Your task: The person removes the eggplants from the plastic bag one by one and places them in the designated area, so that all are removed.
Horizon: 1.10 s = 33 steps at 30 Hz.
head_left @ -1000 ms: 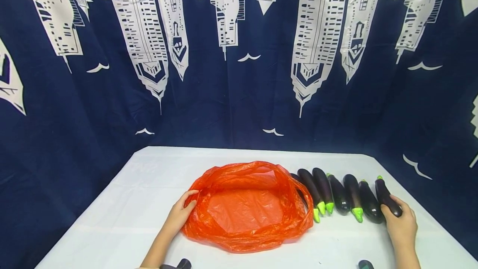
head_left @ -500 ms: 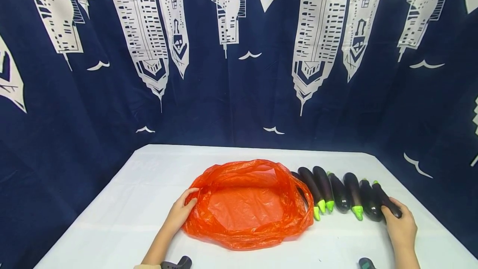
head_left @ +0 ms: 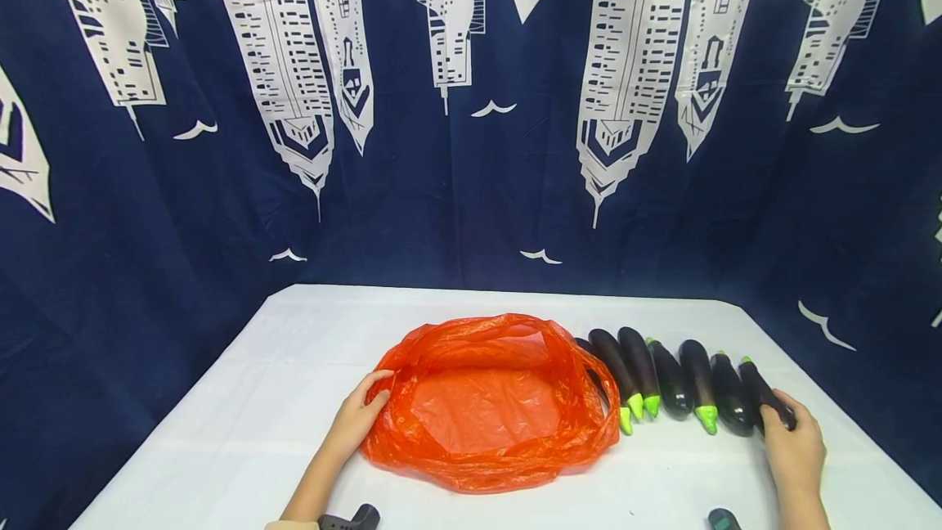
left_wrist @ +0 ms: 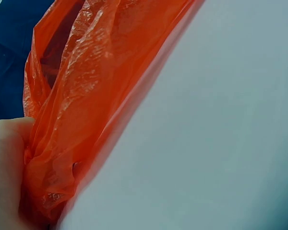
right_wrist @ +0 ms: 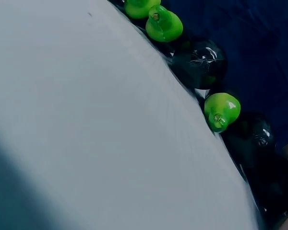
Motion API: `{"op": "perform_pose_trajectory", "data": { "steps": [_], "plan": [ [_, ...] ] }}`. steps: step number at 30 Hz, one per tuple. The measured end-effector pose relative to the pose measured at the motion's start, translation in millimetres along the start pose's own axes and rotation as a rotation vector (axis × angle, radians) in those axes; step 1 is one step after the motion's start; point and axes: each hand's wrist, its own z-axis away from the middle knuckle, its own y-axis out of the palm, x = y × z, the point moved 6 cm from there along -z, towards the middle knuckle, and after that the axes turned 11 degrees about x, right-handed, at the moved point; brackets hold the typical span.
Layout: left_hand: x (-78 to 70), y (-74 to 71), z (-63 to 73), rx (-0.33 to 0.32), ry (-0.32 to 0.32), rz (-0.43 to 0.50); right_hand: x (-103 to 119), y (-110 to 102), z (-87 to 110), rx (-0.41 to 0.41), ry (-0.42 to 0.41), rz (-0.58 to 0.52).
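A crinkled orange-red plastic bag (head_left: 471, 474) lies on the table with its wide mouth facing up. At its left side my left hand (head_left: 352, 425) pinches the rim between thumb and fingers; the thumb side of that hand (left_wrist: 7, 167) shows against the bag's folds (left_wrist: 93, 91) in the left wrist view. Far to the right, my right hand (head_left: 798, 452) grips the near end of a dark purple eggplant (head_left: 758, 389), the rightmost of a row, its green cap pointing away. In the right wrist view this eggplant (right_wrist: 273, 187) is dark and partly cut off.
Several more eggplants (head_left: 695, 375) lie side by side between bag and right hand, caps facing either way. The bag's right handle loop (head_left: 612, 399) overlaps the leftmost one. White cloth covers the table (head_left: 221, 424); a navy printed curtain (head_left: 456, 211) hangs behind.
The far end of the held eggplant has swung left and down, alongside its neighbour in the row. My right hand keeps its grip with little movement; the left hand and bag stay put.
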Motion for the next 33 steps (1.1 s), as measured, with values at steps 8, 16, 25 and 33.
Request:
{"op": "perform_pose_trajectory", "data": {
  "steps": [8,16,25,33],
  "plan": [
    [0.3,0.7,-1.7,0.003,0.008,0.009,1,-4,1.9,-0.028,-0.009,-0.029],
    [1.3,1.3,-1.6,0.003,-0.002,0.012,7,-9,4.3,-0.046,-0.023,-0.042],
    [0.2,0.8,0.9,0.001,-0.004,0.011,28,-15,7.7,-0.081,-0.118,-0.036],
    [-1.7,0.9,1.2,0.003,0.000,-0.001,44,-16,10.4,-0.060,-0.140,-0.037]
  ]
}}
